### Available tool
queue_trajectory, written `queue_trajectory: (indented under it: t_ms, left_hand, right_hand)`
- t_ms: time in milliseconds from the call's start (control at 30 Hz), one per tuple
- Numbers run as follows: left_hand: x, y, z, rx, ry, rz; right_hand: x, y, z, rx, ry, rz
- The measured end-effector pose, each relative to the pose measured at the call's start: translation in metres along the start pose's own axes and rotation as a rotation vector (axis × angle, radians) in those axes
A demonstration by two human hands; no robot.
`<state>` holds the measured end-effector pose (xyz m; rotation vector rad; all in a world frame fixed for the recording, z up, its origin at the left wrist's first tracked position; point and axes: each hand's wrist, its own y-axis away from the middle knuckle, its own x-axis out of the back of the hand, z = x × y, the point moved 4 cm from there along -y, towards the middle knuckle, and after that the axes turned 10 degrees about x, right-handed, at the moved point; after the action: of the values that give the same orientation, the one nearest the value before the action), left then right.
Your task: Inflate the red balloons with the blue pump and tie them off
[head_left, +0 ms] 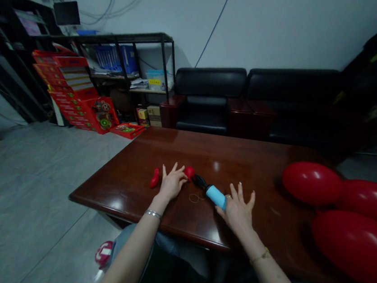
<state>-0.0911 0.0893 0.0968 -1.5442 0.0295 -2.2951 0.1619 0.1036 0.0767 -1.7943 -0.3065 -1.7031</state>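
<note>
A hand balloon pump [215, 197] with a light blue barrel and a black nozzle end lies slantwise over the brown table. The near end of its barrel is between the thumb and index finger of my right hand [240, 208], whose other fingers are spread. At the nozzle end is a small red balloon [189, 173]. My left hand [171, 183] pinches this balloon's edge with thumb and index finger, its other fingers raised. Left of that hand lies a second limp red balloon [155, 178]. Thin tan rubber bands [194, 198] rest below the pump.
Several large inflated red balloons [311, 183] occupy the right side of the glossy wooden table [130, 171]. Black sofas [211, 85] stand behind it. Stacked red boxes [74, 96] and a metal shelf [142, 38] with blue folders are at the left back.
</note>
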Motion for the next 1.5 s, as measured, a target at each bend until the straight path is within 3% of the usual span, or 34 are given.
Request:
queue_trajectory:
  t_ms: [100,167,367,467,633,933,1167,1500]
  left_hand:
    - [-0.034,0.016,-0.002,0.020,-0.045,-0.136]
    - [-0.041,0.025,-0.004,0.049,-0.033,-0.122]
    - [-0.030,0.047,0.009,0.084,-0.073,0.145]
    - [-0.033,0.055,0.017,0.103,-0.115,0.206]
    - [-0.040,0.061,0.017,0.128,-0.129,0.203]
    - [-0.024,0.062,-0.015,0.256,-0.073,0.165]
    - [-0.026,0.066,-0.003,0.203,-0.101,0.215]
    - [-0.032,0.064,-0.004,0.253,-0.104,0.200]
  right_hand:
    - [-0.005,0.007,0.013,-0.019,0.018,-0.038]
    - [-0.007,0.010,0.018,-0.027,0.026,-0.053]
    - [-0.010,0.013,0.023,-0.028,0.036,-0.070]
    - [-0.009,0.010,0.020,-0.016,0.031,-0.058]
    - [-0.006,0.002,0.010,-0.012,0.012,-0.026]
    - [-0.014,0.002,-0.004,0.005,-0.003,-0.012]
    - [-0.009,0.001,-0.009,0.023,-0.011,0.013]
    - [0.000,0.006,-0.004,-0.013,0.005,0.020]
